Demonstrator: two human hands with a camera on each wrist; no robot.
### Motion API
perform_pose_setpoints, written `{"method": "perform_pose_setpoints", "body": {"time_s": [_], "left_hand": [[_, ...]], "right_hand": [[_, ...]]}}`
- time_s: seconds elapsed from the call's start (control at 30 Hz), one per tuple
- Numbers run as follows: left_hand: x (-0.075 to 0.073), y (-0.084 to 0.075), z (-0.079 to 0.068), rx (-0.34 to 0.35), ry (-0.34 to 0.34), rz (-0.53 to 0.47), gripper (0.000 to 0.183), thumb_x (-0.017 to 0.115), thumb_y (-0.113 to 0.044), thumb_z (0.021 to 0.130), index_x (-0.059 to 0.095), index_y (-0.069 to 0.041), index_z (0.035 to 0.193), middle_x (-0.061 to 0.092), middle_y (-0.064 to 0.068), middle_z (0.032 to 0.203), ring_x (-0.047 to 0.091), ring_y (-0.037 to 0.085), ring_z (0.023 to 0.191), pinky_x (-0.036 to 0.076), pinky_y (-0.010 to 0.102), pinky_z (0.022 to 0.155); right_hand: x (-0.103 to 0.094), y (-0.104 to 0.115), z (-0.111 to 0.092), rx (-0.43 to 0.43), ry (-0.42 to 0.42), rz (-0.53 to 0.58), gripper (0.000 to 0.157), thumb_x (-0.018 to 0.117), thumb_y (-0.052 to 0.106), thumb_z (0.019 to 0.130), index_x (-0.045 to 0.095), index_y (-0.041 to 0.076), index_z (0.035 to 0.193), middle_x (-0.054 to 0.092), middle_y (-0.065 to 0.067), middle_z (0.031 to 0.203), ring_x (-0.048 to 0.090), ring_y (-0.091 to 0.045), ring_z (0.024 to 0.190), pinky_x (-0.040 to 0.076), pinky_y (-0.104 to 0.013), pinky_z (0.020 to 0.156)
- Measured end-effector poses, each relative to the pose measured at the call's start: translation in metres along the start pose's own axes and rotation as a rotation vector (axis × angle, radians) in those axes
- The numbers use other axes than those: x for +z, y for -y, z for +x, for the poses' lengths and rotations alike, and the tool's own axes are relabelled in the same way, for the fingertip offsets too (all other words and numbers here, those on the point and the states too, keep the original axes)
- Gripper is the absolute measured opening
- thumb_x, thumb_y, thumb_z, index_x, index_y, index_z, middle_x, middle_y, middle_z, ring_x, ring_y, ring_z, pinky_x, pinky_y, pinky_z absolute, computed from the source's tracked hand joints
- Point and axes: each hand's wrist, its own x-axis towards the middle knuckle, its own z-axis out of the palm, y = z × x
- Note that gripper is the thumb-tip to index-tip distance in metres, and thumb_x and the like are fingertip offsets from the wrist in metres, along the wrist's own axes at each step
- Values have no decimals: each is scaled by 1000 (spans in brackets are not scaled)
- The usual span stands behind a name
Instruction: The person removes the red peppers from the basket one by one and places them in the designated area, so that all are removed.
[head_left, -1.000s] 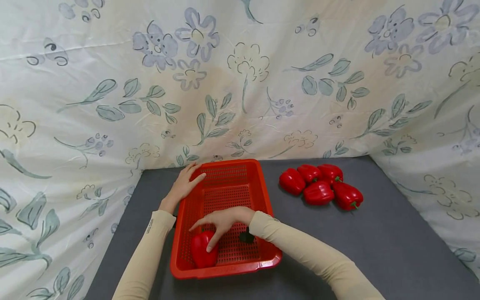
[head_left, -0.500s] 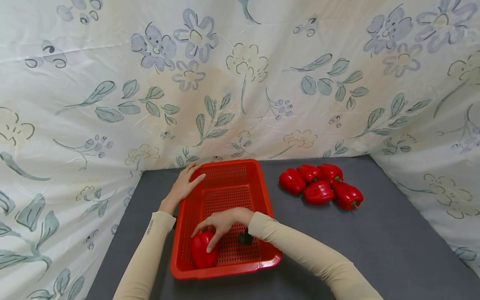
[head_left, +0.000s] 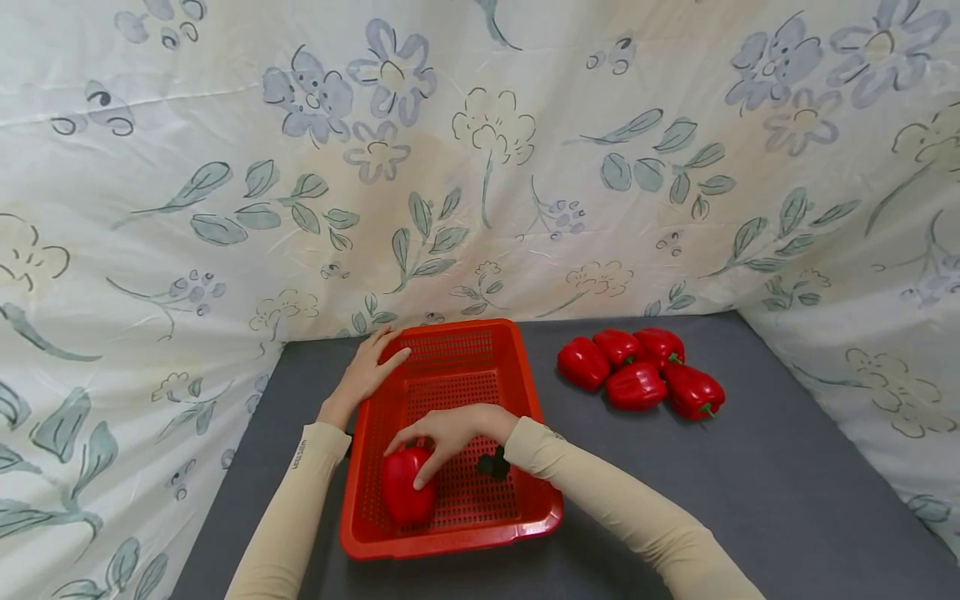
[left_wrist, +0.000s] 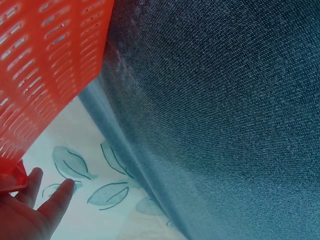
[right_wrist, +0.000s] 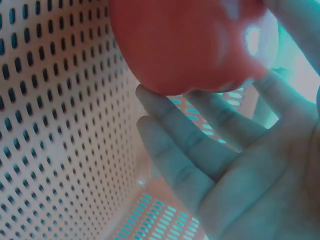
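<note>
A red bell pepper point(head_left: 408, 492) is inside the front left part of a red perforated basket point(head_left: 450, 543). My right hand point(head_left: 447, 432) holds this pepper from above, its thumb on the near side and its fingers round the far side. In the right wrist view, the pepper point(right_wrist: 190, 45) is between the thumb and fingers, with the basket wall beside it; two fingers of the hand point(right_wrist: 225, 150) stand partly off it. My left hand point(head_left: 367, 367) rests at the basket's far left corner, thumb spread over the inside. Two straight fingers of it point(left_wrist: 57, 200) show past the rim in the left wrist view.
Several red bell peppers point(head_left: 636, 386) lie grouped to the right of the basket on the dark grey table cloth point(head_left: 750, 492). A flower-patterned curtain point(head_left: 480, 167) hangs behind and along both sides.
My right hand's fingers have come in round the pepper. Pepper and hand have since shifted slightly up and toward the back. The left hand and basket stay put.
</note>
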Motion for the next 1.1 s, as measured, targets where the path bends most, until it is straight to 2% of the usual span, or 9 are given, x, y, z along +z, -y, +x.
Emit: {"method": "perform_pose_setpoints", "body": {"time_s": [0.13,0.4,0.63,1.1], "left_hand": [[-1,0,-1,1,7,7,68,43,-56,91,33,-15,145,17,10,154,15,36,139,21,69,99],[-3,-3,-1,-7,11,5,64,43,-55,92,35,-19,144,19,10,153,16,34,139,22,67,100],[-3,-4,-1,1,13,4,63,43,-54,92,35,-18,144,20,11,153,16,34,139,23,67,101],[-3,-6,-3,-15,22,1,65,42,-56,92,34,-19,145,17,10,154,15,34,139,22,68,101]], "right_hand": [[-6,1,-6,-21,-38,-40,62,72,31,80,45,22,135,56,5,120,53,-6,100,48,-16,81],[-16,4,-21,-40,-102,-58,64,71,35,80,44,22,136,55,5,122,52,-5,100,48,-18,82],[-23,8,-36,-49,-147,-60,66,72,34,79,43,21,136,55,5,125,53,-8,104,49,-20,84],[-33,6,-55,-37,-232,-68,66,72,36,79,44,20,138,53,6,129,53,-8,104,48,-19,84]]}}
